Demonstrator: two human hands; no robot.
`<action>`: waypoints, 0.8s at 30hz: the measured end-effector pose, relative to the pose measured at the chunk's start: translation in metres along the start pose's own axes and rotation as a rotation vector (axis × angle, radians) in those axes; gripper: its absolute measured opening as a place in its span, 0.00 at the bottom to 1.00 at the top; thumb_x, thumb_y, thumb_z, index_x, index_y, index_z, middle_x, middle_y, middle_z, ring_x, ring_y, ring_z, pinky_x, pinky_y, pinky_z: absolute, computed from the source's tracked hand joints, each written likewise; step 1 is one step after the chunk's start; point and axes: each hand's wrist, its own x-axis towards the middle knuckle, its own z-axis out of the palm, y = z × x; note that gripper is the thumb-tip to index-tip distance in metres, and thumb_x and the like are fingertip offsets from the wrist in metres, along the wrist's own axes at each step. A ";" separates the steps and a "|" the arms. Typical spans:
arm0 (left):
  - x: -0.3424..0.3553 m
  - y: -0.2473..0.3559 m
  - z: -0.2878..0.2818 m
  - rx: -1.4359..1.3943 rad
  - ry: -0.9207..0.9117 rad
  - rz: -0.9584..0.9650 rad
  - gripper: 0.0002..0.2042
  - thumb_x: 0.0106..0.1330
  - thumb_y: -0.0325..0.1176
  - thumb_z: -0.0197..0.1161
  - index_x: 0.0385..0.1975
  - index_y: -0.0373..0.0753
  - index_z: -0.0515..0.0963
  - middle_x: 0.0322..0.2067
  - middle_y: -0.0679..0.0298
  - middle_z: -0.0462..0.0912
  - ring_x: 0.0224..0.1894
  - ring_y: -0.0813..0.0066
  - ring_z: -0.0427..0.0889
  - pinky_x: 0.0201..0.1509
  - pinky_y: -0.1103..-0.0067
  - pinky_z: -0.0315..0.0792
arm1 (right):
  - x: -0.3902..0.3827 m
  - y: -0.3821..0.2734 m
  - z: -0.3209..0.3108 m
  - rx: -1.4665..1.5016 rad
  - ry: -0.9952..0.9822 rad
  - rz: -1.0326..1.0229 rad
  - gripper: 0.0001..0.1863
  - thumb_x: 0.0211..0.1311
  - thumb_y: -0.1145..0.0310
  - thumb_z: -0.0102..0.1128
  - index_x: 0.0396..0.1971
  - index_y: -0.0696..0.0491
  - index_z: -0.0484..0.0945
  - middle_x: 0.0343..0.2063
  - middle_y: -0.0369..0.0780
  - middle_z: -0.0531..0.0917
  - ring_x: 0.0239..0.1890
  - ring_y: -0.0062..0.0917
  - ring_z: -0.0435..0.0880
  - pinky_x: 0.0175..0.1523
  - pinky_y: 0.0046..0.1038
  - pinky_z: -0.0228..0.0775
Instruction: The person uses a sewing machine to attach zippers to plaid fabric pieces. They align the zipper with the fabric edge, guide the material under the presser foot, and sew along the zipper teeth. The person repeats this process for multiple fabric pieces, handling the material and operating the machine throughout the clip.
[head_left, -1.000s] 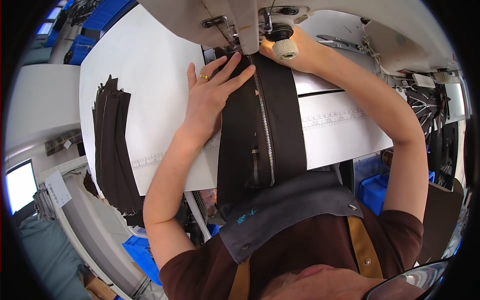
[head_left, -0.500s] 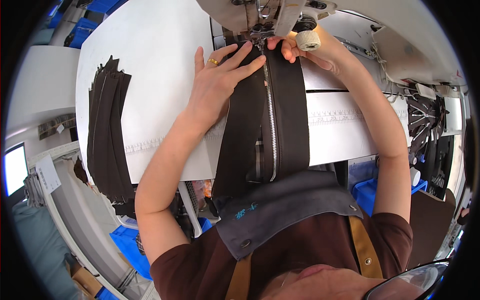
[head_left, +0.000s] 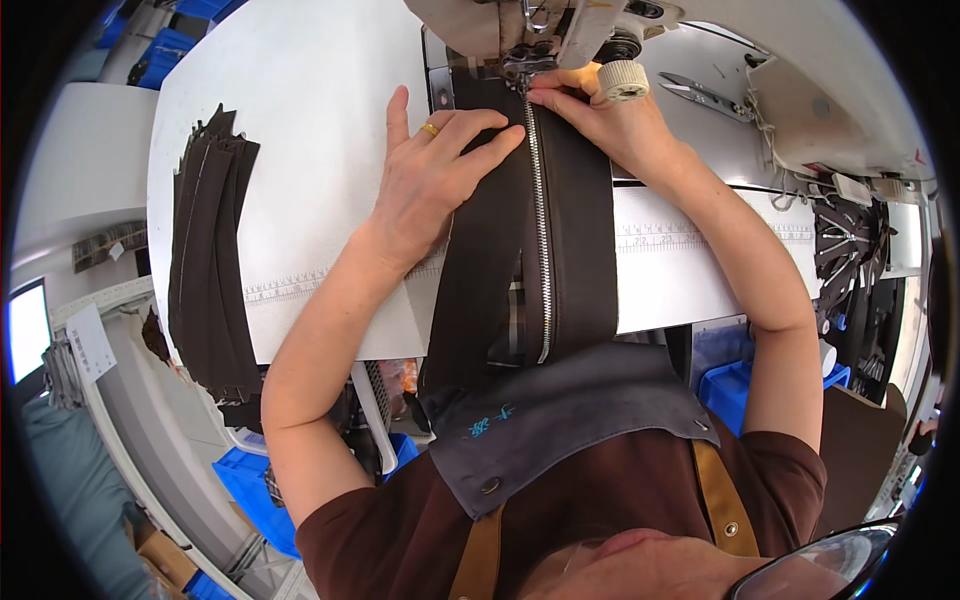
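Note:
A long dark brown fabric piece [head_left: 580, 230] runs from under the sewing machine's presser foot [head_left: 523, 62] toward my body. A metal-toothed zipper [head_left: 544, 240] lies lengthwise along its middle. My left hand [head_left: 437, 165], wearing a ring, rests over the fabric's left part. Its thumb and index tip are drawn close together beside the zipper, and the little finger sticks out. Just in front of the presser foot, my right hand [head_left: 600, 115] pinches the zipper's far end between thumb and index finger. The machine partly hides the other right fingers.
A stack of dark brown strips [head_left: 212, 265] lies on the white table [head_left: 320, 130] at left. Metal scissors [head_left: 705, 97] lie right of the machine, behind a ribbed white knob [head_left: 623, 80]. A ruler strip [head_left: 665, 237] crosses the table. Blue bins [head_left: 725, 385] stand below.
My left fingers have bent and drawn back toward me from the presser foot. The right hand has turned and closed its thumb and index finger at the zipper, uncovering more of the scissors.

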 end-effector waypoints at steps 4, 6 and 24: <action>-0.001 0.002 -0.002 0.002 -0.082 -0.028 0.20 0.52 0.23 0.57 0.46 0.47 0.79 0.47 0.71 0.76 0.47 0.70 0.76 0.62 0.45 0.50 | 0.001 0.006 0.006 0.065 0.125 -0.123 0.10 0.54 0.62 0.64 0.31 0.51 0.81 0.27 0.40 0.80 0.32 0.35 0.79 0.36 0.33 0.72; -0.004 0.004 0.000 -0.037 -0.080 -0.058 0.21 0.52 0.22 0.57 0.47 0.49 0.78 0.50 0.70 0.75 0.49 0.68 0.75 0.62 0.45 0.51 | 0.001 0.004 0.005 0.040 0.121 -0.116 0.10 0.54 0.62 0.64 0.31 0.51 0.81 0.26 0.40 0.80 0.32 0.35 0.79 0.35 0.34 0.72; -0.006 0.003 -0.005 -0.059 -0.125 -0.087 0.24 0.52 0.22 0.56 0.49 0.53 0.77 0.54 0.68 0.74 0.53 0.65 0.72 0.64 0.45 0.48 | 0.001 0.003 0.007 -0.070 0.229 -0.226 0.09 0.51 0.62 0.66 0.27 0.51 0.82 0.24 0.40 0.79 0.29 0.35 0.79 0.32 0.33 0.72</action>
